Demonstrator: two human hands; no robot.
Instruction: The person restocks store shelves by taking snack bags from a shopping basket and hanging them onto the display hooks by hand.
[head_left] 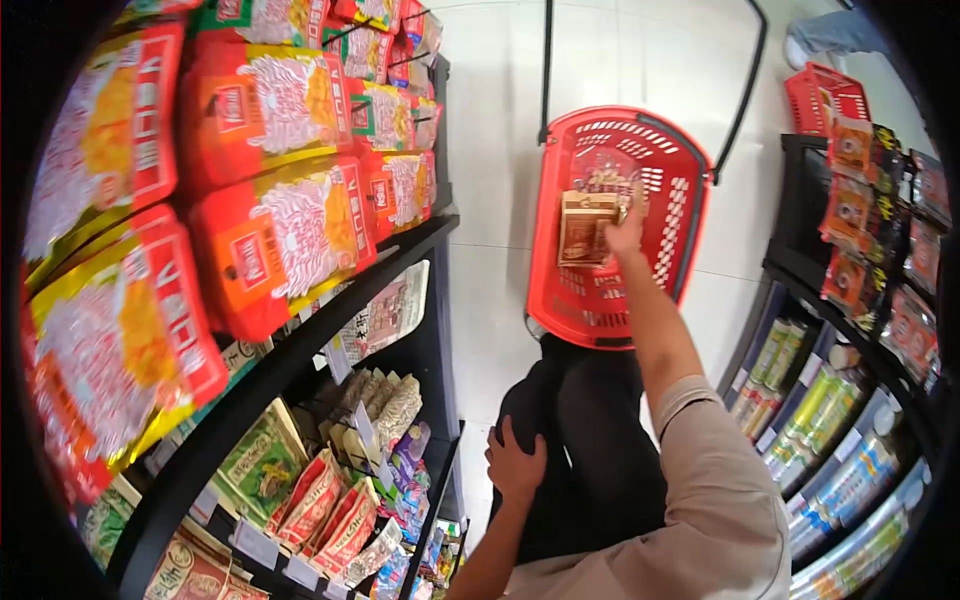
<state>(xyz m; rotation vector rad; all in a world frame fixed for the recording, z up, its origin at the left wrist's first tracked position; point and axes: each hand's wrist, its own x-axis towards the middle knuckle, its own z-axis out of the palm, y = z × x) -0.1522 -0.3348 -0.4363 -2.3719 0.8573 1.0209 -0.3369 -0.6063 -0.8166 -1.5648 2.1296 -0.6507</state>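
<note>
Reaching with the nearer right hand (626,234) into the red shopping basket (545,300), upper centre; touching, at its right edge, the brown packet (585,236), lying lengthwise up the frame, firmness of grip indiscernible; resting the left hand (515,465), spread, on dark trousers (600,430).

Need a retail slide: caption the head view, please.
Right hand at a brown packet in a red shopping basket, left hand on the leg, between packed snack shelves.
</note>
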